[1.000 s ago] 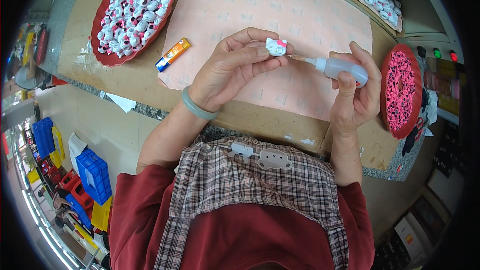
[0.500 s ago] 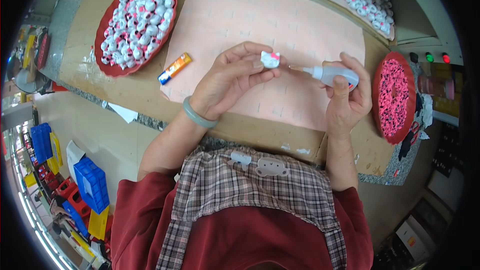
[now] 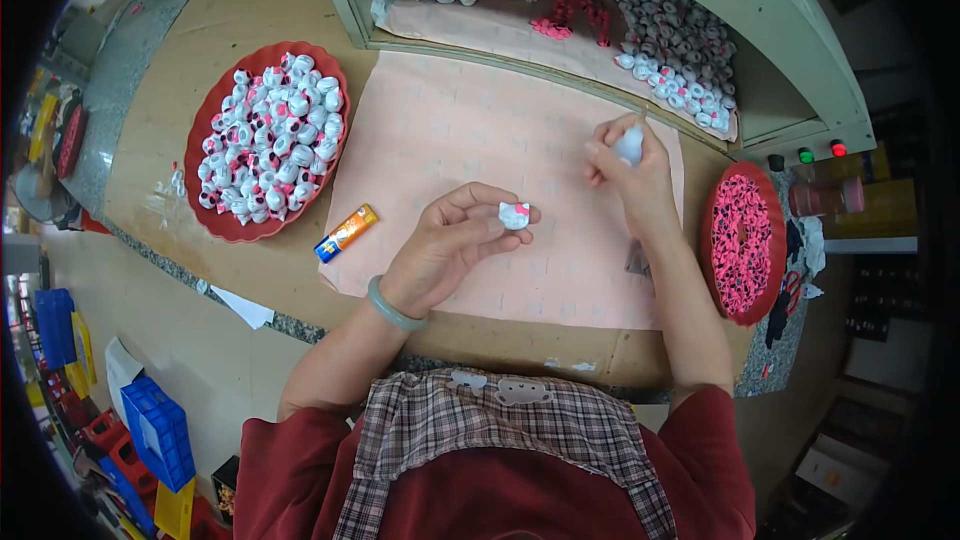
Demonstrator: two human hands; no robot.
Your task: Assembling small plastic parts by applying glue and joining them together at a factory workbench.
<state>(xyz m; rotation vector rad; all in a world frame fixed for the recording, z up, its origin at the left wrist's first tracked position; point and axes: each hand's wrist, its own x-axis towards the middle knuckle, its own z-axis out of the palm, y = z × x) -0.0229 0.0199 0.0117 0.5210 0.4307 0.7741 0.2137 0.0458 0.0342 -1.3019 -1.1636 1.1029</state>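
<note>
Between its thumb and fingers, my left hand (image 3: 430, 258) pinches a small white cat-head figurine (image 3: 513, 215) with a pink bow, above the pink sheet (image 3: 440, 105). My right hand (image 3: 645, 180) is farther back and to the right, wrapped round a pale squeeze bottle (image 3: 629, 145) whose thin nozzle points toward the cabinet. The fingers hide much of the bottle. An orange and blue tube-shaped pack (image 3: 347, 232) lies left of my left hand. Nearest my right forearm is a red dish (image 3: 773, 285) of small pink and black pieces.
A large red scalloped tray (image 3: 203, 212) heaped with white, pink and black figurines stands at the left. At the back, a metal cabinet (image 3: 800, 60) holds rows of white pieces (image 3: 690, 100) and a pink cluster (image 3: 552, 29). Scissors (image 3: 792, 290) lie beyond the right dish.
My right hand has drawn the bottle away from the figurine, toward the back, and turned it more upright. My left hand still pinches the figurine. The view has shifted, showing more of the cabinet.
</note>
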